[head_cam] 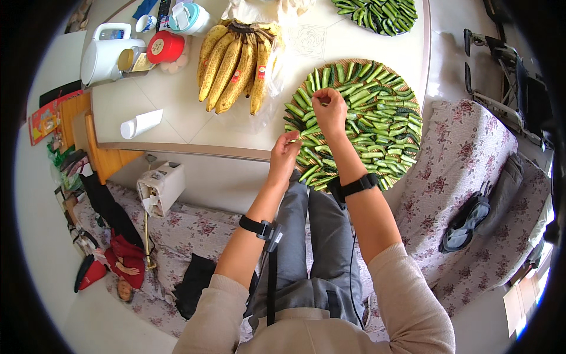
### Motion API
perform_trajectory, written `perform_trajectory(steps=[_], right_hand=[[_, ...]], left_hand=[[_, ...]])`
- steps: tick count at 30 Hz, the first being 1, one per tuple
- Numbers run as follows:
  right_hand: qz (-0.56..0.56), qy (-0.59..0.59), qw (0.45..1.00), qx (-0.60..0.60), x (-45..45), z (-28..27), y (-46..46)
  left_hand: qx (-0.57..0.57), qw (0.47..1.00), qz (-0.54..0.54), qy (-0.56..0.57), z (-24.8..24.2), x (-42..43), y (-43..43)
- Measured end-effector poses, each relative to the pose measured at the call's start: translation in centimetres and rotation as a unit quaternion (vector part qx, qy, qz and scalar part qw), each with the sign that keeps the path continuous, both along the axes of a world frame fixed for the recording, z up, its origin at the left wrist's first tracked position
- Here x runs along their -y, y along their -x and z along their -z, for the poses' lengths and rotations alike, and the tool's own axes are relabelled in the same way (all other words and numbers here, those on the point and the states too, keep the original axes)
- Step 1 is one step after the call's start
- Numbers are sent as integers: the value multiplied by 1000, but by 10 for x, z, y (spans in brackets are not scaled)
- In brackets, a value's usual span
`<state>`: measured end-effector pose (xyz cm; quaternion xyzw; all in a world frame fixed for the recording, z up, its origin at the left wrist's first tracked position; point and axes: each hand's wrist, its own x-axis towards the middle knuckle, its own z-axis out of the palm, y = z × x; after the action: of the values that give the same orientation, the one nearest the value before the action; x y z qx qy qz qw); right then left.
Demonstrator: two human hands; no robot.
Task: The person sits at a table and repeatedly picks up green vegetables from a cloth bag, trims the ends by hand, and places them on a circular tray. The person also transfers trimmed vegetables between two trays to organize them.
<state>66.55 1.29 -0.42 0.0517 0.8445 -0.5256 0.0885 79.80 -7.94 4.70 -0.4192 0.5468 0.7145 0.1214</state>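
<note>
A round woven tray (344,63) lies over the table's near right corner, covered with cut strips of green vegetable (384,124), probably cucumber. Over the tray's upper left part is my right hand (329,106), its fingers curled above the strips; whether it holds a strip cannot be told. My left hand (285,152) is at the tray's left edge, thumb and finger pinched on a small green strip (293,140). A second plate of similar strips (380,15) stands at the table's far right. Left of the tray lies a bunch of spotted bananas (230,71) beside a clear plastic bag.
On the table (177,128) stand a white pitcher (104,57), a red-lidded jar (166,48), a cup (146,23) and a rolled white paper (141,124). A person (126,261) reclines on the flowered sofa (208,225) at left. A folded wheelchair (508,79) is at right.
</note>
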Motion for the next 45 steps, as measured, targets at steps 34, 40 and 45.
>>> perform_trajectory(steps=[34, 40, 45], right_hand=[[-234, -49, 971, -20, 78, -72, 202], [-116, -181, 965, -154, 129, -39, 228], [32, -149, 986, -70, 142, 0, 245]], left_hand=[[-43, 426, 537, 727, 7, 210, 395], [-151, 616, 396, 664, 5, 238, 400], [-78, 877, 219, 420, 8, 260, 395]])
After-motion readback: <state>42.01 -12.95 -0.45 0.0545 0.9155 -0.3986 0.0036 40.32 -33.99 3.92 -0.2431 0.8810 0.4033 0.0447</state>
